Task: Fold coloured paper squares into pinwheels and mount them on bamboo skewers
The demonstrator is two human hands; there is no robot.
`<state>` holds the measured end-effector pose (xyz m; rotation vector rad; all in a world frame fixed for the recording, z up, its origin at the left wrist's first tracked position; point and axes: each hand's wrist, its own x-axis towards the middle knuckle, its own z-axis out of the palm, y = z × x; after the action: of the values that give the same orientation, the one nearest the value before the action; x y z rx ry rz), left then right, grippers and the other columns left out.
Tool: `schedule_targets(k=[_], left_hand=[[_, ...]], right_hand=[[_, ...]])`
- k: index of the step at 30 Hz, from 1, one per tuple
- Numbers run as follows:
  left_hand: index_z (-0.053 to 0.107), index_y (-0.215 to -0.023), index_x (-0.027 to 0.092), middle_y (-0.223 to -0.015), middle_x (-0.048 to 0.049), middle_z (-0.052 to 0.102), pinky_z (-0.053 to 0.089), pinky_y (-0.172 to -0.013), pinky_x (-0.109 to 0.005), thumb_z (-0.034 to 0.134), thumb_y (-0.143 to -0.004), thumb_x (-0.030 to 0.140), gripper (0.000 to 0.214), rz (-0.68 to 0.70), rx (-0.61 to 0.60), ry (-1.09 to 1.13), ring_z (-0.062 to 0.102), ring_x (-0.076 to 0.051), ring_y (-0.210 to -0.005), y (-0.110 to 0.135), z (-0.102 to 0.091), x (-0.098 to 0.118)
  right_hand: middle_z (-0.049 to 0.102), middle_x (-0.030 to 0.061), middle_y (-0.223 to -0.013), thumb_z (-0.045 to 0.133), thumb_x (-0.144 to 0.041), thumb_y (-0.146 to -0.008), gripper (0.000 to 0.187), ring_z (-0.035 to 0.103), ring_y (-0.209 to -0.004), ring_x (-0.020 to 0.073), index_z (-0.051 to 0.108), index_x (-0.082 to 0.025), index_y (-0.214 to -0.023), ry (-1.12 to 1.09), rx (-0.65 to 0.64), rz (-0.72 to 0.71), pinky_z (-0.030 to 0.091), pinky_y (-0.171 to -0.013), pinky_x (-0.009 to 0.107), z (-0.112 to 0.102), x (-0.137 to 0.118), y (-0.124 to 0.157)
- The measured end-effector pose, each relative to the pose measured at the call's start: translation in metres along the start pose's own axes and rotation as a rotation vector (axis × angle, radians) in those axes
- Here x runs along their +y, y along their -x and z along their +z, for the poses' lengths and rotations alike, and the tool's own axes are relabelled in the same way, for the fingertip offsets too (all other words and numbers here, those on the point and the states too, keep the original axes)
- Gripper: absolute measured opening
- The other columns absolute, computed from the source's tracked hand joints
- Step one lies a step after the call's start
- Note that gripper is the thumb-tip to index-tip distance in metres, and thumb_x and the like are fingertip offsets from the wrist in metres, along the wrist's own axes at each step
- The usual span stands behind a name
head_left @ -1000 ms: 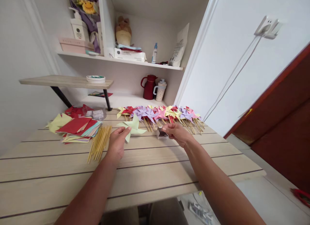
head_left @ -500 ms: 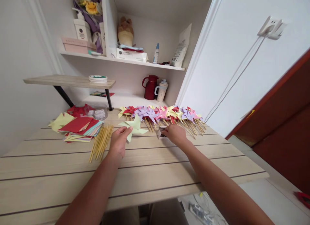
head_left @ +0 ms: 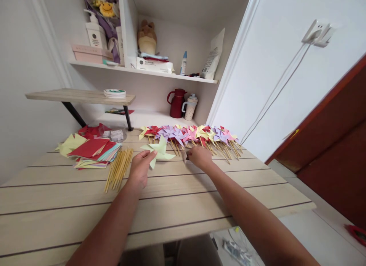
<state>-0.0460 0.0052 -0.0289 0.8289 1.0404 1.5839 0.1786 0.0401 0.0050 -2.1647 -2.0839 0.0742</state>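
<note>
My left hand (head_left: 140, 167) pinches one blade of a pale green paper pinwheel (head_left: 160, 150) that lies on the wooden table (head_left: 177, 205). My right hand (head_left: 200, 157) rests to its right, fingers curled down over a small box (head_left: 186, 156) that it mostly hides. Just behind both hands lies a row of finished pinwheels on sticks (head_left: 190, 135), in red, purple, pink and yellow.
A bundle of wooden sticks (head_left: 118, 167) and a stack of coloured paper squares (head_left: 91, 151) lie to the left. A low shelf (head_left: 77, 96) stands at the back left. Wall shelves behind hold a red jug (head_left: 176, 102), a cup and bottles. The table edge runs at right.
My right hand has lowered onto the small box and slid slightly left, now covering most of it. My left hand keeps its hold on the green pinwheel.
</note>
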Motion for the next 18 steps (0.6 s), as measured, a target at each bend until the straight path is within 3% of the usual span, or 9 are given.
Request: schedule_targets(k=[6, 12, 18], left_hand=[[0.071, -0.071, 0.016, -0.073, -0.0014, 0.069, 0.042, -0.072, -0.027, 0.09, -0.051, 0.038, 0.036, -0.015, -0.022, -0.002, 0.06, -0.014, -0.071, 0.001, 0.001, 0.0], [0.07, -0.071, 0.016, -0.071, -0.0004, 0.068, 0.042, -0.071, -0.026, 0.089, -0.054, 0.037, 0.033, -0.002, -0.036, -0.023, 0.059, -0.014, -0.07, -0.001, -0.001, -0.003], [0.071, -0.073, 0.016, -0.073, -0.0021, 0.069, 0.043, -0.07, -0.027, 0.089, -0.052, 0.038, 0.035, -0.002, -0.032, -0.028, 0.06, -0.015, -0.071, -0.001, -0.001, -0.004]], right_hand=[[0.075, 0.0071, -0.086, 0.068, -0.026, -0.077, 0.01, 0.066, -0.082, 0.0228, 0.077, -0.021, -0.077, -0.22, 0.005, -0.011, 0.039, -0.062, 0.028, 0.004, 0.016, -0.004], [0.068, 0.0029, -0.068, 0.065, -0.034, -0.078, 0.02, 0.059, -0.064, 0.0151, 0.073, -0.016, -0.075, -0.527, 0.001, -0.013, 0.038, -0.056, 0.024, -0.003, 0.036, -0.004], [0.071, 0.0039, -0.074, 0.065, -0.034, -0.076, 0.019, 0.06, -0.068, 0.0152, 0.069, -0.015, -0.071, -0.727, -0.043, -0.077, 0.043, -0.061, 0.024, -0.008, 0.03, 0.015]])
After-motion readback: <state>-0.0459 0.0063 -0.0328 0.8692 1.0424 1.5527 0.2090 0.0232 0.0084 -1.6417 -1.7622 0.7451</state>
